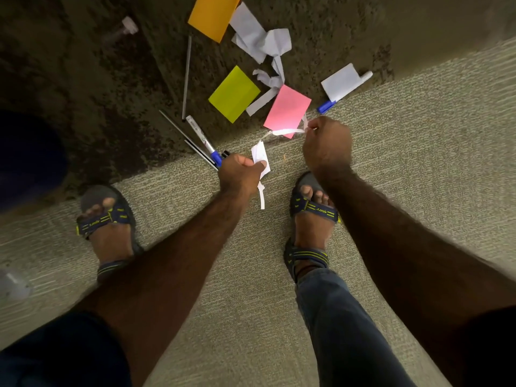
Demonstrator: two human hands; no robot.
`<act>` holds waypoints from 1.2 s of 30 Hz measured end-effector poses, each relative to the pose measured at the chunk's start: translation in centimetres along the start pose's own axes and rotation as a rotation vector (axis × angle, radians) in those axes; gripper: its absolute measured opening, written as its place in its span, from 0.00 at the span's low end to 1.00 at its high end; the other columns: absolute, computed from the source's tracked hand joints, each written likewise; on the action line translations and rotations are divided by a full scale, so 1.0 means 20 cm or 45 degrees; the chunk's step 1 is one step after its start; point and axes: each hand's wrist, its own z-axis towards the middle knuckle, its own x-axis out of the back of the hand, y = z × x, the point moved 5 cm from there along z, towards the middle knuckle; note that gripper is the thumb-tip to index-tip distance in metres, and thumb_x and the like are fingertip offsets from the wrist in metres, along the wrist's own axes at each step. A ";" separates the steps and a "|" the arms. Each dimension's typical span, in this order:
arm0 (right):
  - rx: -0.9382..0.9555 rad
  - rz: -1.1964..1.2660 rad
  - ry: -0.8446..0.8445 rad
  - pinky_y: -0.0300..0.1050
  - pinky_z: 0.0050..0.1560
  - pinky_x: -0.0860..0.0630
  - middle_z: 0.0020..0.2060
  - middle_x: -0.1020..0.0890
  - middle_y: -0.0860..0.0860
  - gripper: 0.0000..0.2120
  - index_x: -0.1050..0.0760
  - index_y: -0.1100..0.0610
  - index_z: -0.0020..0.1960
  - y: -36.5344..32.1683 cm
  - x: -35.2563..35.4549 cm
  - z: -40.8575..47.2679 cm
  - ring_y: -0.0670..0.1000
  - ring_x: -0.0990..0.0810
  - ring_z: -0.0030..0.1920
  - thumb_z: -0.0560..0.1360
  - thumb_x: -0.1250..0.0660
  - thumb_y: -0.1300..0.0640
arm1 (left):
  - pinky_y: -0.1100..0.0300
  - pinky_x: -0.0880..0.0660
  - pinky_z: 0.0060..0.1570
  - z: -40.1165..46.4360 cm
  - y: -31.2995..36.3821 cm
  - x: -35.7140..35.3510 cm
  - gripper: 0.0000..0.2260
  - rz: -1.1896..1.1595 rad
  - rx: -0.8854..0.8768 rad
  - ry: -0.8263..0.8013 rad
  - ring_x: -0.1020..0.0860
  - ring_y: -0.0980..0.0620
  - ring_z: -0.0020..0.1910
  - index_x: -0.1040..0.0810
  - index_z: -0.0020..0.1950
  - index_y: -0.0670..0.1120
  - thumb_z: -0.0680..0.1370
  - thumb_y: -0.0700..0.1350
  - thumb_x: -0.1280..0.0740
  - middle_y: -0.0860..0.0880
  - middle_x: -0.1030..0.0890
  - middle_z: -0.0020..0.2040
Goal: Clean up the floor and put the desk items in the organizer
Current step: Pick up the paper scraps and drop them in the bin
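White paper scraps go first: bent over a carpeted floor, a person pinches a small torn piece [261,157] between thumb and fingers of the left hand [241,173], apparently gathering litter there, while the right hand [326,142], fingers curled tight, lifts a thin paper strip [286,132] from the near edge of a pink sticky note [287,111]. Farther off lie yellow-green [234,93] and orange [213,15] notes, crumpled white paper [261,41], and a folded slip [342,81] over a blue-capped pen [326,106]. More pens [201,139] rest left of the hands. No organizer is in view; most of the job appears to remain.
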 end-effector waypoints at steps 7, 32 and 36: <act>0.007 0.145 0.125 0.44 0.54 0.20 0.50 0.11 0.56 0.11 0.18 0.54 0.61 -0.18 0.08 -0.18 0.57 0.12 0.51 0.80 0.31 0.55 | 0.69 0.31 0.24 0.01 -0.03 0.29 0.17 -0.092 -0.033 0.025 0.27 0.64 0.20 0.27 0.33 0.50 0.70 0.45 0.18 0.53 0.22 0.29; 0.780 0.685 0.363 0.51 0.44 0.17 0.44 0.13 0.49 0.06 0.17 0.59 0.55 -1.75 0.50 -1.14 0.49 0.15 0.42 0.79 0.30 0.62 | 0.63 0.23 0.29 -0.44 0.14 1.89 0.15 -0.674 -0.321 0.368 0.20 0.58 0.28 0.24 0.38 0.51 0.70 0.51 0.18 0.54 0.18 0.30; 1.060 0.679 0.253 0.54 0.50 0.19 0.48 0.13 0.50 0.07 0.16 0.58 0.55 -2.02 0.47 -1.37 0.52 0.15 0.48 0.78 0.30 0.63 | 0.63 0.22 0.31 -0.52 0.10 2.19 0.16 -0.771 -0.361 0.456 0.17 0.56 0.30 0.21 0.42 0.46 0.69 0.56 0.21 0.51 0.16 0.33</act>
